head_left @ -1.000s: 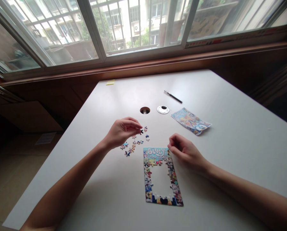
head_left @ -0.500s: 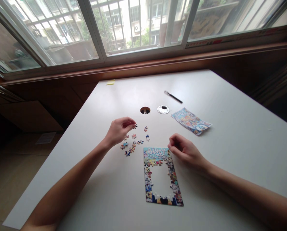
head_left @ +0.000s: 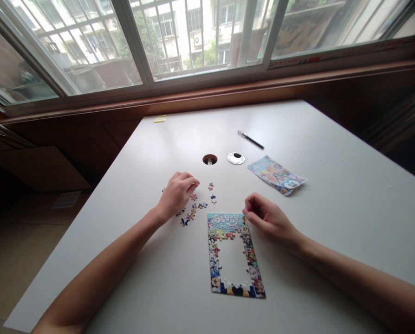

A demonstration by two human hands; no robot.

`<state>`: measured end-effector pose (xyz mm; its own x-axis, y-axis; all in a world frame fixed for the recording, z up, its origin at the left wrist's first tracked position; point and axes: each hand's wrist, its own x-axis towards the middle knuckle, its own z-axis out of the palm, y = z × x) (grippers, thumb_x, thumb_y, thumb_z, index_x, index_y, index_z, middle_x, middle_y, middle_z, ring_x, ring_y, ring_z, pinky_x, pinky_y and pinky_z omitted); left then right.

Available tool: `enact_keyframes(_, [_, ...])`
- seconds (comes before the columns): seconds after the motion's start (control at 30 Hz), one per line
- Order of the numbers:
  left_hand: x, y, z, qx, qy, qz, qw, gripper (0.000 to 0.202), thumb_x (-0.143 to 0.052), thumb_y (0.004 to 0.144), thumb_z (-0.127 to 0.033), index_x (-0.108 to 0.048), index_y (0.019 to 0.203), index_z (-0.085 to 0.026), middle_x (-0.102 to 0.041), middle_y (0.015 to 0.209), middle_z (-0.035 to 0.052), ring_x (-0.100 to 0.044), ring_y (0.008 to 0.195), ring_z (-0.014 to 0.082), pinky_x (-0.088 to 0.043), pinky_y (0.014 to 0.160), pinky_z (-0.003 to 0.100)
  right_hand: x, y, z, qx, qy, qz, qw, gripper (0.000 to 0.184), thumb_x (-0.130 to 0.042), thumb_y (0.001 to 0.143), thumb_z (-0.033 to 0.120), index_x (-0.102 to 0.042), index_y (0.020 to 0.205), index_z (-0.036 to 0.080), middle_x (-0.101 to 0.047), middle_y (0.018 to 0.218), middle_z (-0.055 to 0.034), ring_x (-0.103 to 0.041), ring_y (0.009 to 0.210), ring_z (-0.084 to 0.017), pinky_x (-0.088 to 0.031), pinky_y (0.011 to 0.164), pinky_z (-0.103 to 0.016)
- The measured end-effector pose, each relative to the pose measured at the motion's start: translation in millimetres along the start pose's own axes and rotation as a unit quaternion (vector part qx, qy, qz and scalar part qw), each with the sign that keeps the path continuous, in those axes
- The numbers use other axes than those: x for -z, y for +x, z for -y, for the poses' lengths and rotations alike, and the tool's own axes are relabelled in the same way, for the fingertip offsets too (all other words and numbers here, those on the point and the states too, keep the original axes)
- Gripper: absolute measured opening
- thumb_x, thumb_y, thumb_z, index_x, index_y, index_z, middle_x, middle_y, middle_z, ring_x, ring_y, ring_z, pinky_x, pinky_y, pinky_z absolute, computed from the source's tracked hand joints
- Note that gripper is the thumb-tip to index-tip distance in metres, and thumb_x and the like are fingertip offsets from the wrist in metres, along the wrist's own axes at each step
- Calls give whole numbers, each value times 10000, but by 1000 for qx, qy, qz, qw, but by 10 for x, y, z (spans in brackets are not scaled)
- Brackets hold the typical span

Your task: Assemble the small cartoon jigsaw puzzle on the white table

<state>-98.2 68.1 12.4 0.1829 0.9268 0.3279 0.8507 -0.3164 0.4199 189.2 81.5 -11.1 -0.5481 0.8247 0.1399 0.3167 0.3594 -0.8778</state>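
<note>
covering part of a group of small, irregular, multicoloured jigsaw pieces (head_left: 193,213), the bare left hand (head_left: 178,192) appears in the head view beyond and left of the landmark, a rectangular, multicoloured jigsaw border (head_left: 214,260) with a hollow centre. its thumb and fingers are drawn together; whether a piece is pinched cannot be told. the bare right hand (head_left: 270,219) is loosely clenched at the border's upper right corner; contact cannot be confirmed. the border lies flat on a smooth white table (head_left: 158,287). beyond it, to the right, lie a creased, colourful printed sheet (head_left: 275,175) and a slim black-and-silver pen (head_left: 251,139).
</note>
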Motion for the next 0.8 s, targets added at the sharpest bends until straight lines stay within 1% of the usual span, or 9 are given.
enact_keyframes(0.07, [-49,-19,-78,-44,35,21,998,207,-533,958,-260,-686,1098,-266,-661,1110,54,-521,1044,230,-421,895,387,2,1,3,1,-2,1,1000,121,-514,904,234,-440,808,221,-457,711,23,-418,639,-137,-357,591,-271])
enact_keyframes(0.13, [-93,-37,-127,-70,63,51,994,186,-552,951,-271,-694,1071,-285,-662,1121,42,-520,1051,236,-396,892,392,4,0,5,1,-4,2,1000,119,-514,903,229,-440,810,220,-455,711,24,-414,638,-136,-356,591,-270])
enact_keyframes(0.2, [-121,-50,-143,-73,72,65,993,167,-551,952,-261,-712,993,-277,-677,1070,30,-536,1020,226,-379,889,385,6,-1,7,2,-6,3,1000,116,-515,901,222,-442,811,220,-460,713,23,-414,640,-136,-356,592,-270])
enact_keyframes(0.3, [-127,-56,-135,-70,68,67,993,200,-530,961,-232,-721,904,-255,-692,978,15,-558,948,201,-367,894,372,4,0,5,1,-5,3,1000,117,-518,897,220,-442,809,219,-461,713,25,-413,640,-134,-355,591,-268])
enact_keyframes(0.37, [-114,-52,-126,-71,67,66,993,208,-517,967,-228,-717,915,-246,-691,976,19,-564,932,192,-367,890,363,0,2,-2,2,-5,1,1000,121,-524,893,221,-442,805,219,-453,707,29,-408,637,-132,-354,587,-266])
enact_keyframes(0.43, [-94,-47,-121,-71,71,65,993,199,-509,973,-241,-706,1000,-249,-680,1028,31,-566,949,191,-373,879,354,-2,5,-10,4,-5,-1,1000,122,-528,888,218,-442,802,219,-448,702,31,-405,633,-131,-353,585,-265])
enact_keyframes(0.5, [-67,-43,-121,-77,81,75,991,190,-522,969,-268,-700,1036,-257,-669,1062,36,-564,965,193,-372,874,350,-1,5,-15,5,-3,-1,1000,118,-529,884,214,-443,802,218,-451,701,31,-406,631,-131,-351,584,-265])
enact_keyframes(0.7, [46,-52,-166,-100,102,116,983,207,-517,974,-339,-703,976,-246,-666,1058,33,-569,964,191,-352,888,350,3,4,-9,4,0,-3,1000,117,-534,875,211,-446,798,219,-460,700,28,-416,630,-133,-351,582,-267])
enact_keyframes(0.8, [79,-59,-185,-114,97,138,979,208,-512,972,-295,-704,923,-234,-667,1050,36,-586,930,177,-345,886,348,0,4,-10,5,-2,-2,1000,117,-534,875,211,-446,798,219,-462,701,28,-418,630,-133,-349,582,-268])
